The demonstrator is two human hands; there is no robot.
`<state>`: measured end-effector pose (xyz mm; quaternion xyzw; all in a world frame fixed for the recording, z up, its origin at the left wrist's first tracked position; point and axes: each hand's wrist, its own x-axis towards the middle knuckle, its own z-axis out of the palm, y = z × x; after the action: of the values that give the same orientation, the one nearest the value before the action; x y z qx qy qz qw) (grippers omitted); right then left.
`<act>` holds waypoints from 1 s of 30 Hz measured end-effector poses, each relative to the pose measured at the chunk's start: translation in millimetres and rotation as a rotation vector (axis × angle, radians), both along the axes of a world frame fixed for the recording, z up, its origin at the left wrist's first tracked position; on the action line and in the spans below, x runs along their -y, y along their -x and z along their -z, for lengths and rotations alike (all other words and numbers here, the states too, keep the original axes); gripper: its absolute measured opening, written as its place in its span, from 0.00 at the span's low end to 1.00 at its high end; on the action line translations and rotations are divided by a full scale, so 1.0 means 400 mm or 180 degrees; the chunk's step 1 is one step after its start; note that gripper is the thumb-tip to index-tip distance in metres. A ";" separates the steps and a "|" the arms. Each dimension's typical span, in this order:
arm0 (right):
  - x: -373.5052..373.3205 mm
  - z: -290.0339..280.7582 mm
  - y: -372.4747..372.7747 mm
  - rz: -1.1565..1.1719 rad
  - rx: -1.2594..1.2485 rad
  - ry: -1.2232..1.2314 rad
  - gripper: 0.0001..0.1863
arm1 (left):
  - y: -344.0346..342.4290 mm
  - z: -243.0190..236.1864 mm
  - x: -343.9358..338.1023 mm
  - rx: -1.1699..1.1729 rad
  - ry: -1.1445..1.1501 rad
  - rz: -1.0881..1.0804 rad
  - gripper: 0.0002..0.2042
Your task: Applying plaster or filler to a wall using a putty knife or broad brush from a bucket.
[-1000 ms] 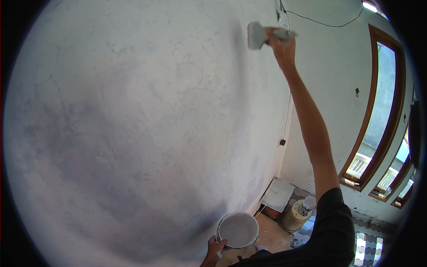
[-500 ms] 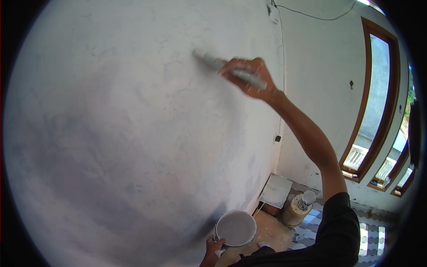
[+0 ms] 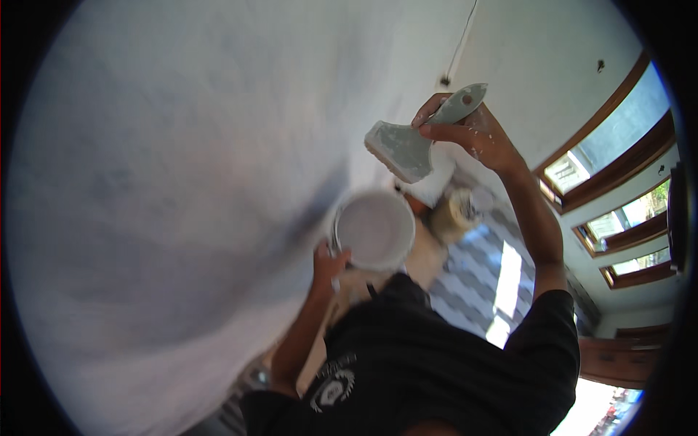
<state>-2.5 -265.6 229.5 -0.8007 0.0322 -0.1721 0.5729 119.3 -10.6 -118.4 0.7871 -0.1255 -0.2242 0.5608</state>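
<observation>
My right hand point(image 3: 476, 138) grips a wide grey paintbrush point(image 3: 407, 150) by its handle, the fingers wrapped round it and flecked with white paint. The brush is off the wall, its bristles pointing down and left above the bucket. A white bucket point(image 3: 409, 236) of pale paint point(image 3: 372, 231) hangs before my body. My left hand point(image 3: 329, 263) is closed on the left side of its rim. To the left rises the wall point(image 3: 182, 182), coated in patchy whitish paint with bluish-grey areas.
Behind the bucket stands a yellowish drum-like container point(image 3: 452, 216) with a pale item on top. Patterned grey floor tiles point(image 3: 465, 276) lie to the right, with bright sunlight patches. Wood-framed windows point(image 3: 603, 171) line the right wall. A thin cable point(image 3: 463, 40) runs down the wall corner.
My right hand has drawn the brush away from the wall, down and right toward the bucket. The view has tilted down, so the bucket and my left hand appear higher.
</observation>
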 end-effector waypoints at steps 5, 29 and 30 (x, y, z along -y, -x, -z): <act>-0.030 0.345 -0.008 -0.0084 -0.1082 -0.0080 0.06 | 0.007 -0.056 -0.001 0.0133 0.0025 0.0314 0.11; -0.154 0.733 -0.092 0.1082 -0.0688 0.0535 0.10 | 0.030 -0.007 0.001 -0.0258 -0.0040 0.0113 0.27; -0.154 0.733 -0.093 0.1085 -0.0694 0.0526 0.10 | 0.031 0.001 0.001 -0.0262 -0.0050 0.0117 0.27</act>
<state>34.9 -204.2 -63.7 -0.8417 0.2147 -0.1810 0.4611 107.0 -11.1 -119.0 0.7791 -0.1151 -0.2676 0.5551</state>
